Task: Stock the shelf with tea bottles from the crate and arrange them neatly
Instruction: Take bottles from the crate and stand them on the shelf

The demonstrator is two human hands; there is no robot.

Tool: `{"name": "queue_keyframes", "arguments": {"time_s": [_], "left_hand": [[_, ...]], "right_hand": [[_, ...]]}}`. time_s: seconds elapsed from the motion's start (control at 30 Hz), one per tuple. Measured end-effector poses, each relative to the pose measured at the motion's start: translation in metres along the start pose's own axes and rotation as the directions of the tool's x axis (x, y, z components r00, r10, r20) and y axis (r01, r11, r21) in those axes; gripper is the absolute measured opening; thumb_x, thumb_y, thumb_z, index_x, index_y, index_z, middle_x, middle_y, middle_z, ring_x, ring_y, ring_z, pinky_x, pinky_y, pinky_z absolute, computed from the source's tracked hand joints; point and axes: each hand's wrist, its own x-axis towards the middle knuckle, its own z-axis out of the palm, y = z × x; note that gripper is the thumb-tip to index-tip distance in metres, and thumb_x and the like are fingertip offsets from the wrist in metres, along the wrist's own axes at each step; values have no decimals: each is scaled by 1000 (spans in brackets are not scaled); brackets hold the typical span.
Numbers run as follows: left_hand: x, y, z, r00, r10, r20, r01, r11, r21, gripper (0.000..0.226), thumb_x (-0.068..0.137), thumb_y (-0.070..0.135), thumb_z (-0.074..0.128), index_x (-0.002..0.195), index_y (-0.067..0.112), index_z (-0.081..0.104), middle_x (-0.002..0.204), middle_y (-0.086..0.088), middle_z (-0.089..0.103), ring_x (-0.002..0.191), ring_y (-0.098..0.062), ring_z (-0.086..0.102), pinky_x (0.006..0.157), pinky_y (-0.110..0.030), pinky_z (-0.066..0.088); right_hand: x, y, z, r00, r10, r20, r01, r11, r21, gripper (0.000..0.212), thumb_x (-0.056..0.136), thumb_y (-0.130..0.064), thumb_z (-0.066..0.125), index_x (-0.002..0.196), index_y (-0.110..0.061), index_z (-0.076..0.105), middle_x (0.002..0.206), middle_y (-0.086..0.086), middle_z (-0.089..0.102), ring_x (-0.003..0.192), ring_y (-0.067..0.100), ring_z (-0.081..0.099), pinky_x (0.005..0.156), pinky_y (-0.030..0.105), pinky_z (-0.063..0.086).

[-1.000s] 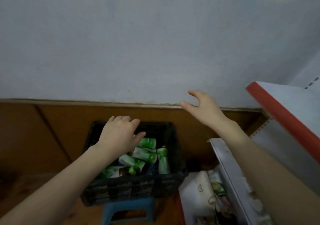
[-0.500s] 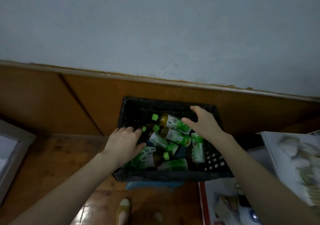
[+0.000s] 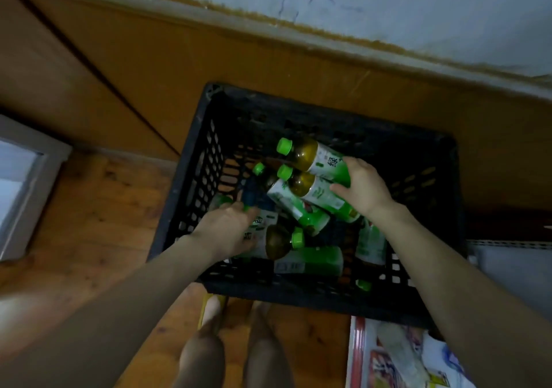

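Several tea bottles (image 3: 298, 214) with green caps lie on their sides in a loose heap inside a black slotted crate (image 3: 197, 178), which stands on a wooden floor (image 3: 89, 208) against a brown wood-panelled wall (image 3: 179, 59). The right hand (image 3: 363, 189) reaches into the far right of the heap. Its grip is clamped on the label end of the far bottle (image 3: 316, 156), with fingers curled over it and the thumb lying against the second bottle (image 3: 319, 193) just beside it. The left hand (image 3: 227, 229) rests on the label of a near-left bottle (image 3: 277, 242) whose cap points right. Whether its grip is closed round that bottle cannot be told. A colourful printed packet (image 3: 397, 357) lies at the near right of the crate, and the person's legs (image 3: 233, 357) show near its front edge.
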Motion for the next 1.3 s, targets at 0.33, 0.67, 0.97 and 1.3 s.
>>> {"name": "queue_keyframes", "arguments": {"time_s": [0.33,0.67,0.97,1.3], "left_hand": [[44,3,33,982,-6,191,24,996,-89,72,79,38,67,138,21,31,130,-12,45,119,-30,44,87,-36,44],[52,2,37,978,65,197,-19,973,-229,75,70,22,77,135,23,37,128,-7,41,120,-27,41,91,-33,39],[40,3,19,990,104,91,-23,776,-630,59,67,8,79,111,24,42,109,2,55,106,-15,53,88,-28,46],[-11,34,-72,960,52,-274,-247,618,-746,58,61,20,85,106,27,49,99,14,56,97,-14,55,76,-30,44]], "right_hand": [[50,15,44,984,-47,-171,21,989,-148,74,79,-23,69,139,-5,29,139,18,38,128,34,34,104,43,31],[52,22,48,979,-56,-194,47,998,-48,67,77,-22,71,132,-1,39,139,17,45,133,30,36,113,48,21],[27,27,35,976,73,-204,-33,981,193,54,70,-21,78,109,-1,48,111,18,60,106,34,57,86,43,47],[-56,10,-43,938,209,-278,-57,880,472,58,74,-25,74,120,-7,44,114,8,58,101,21,56,78,28,44]]}}
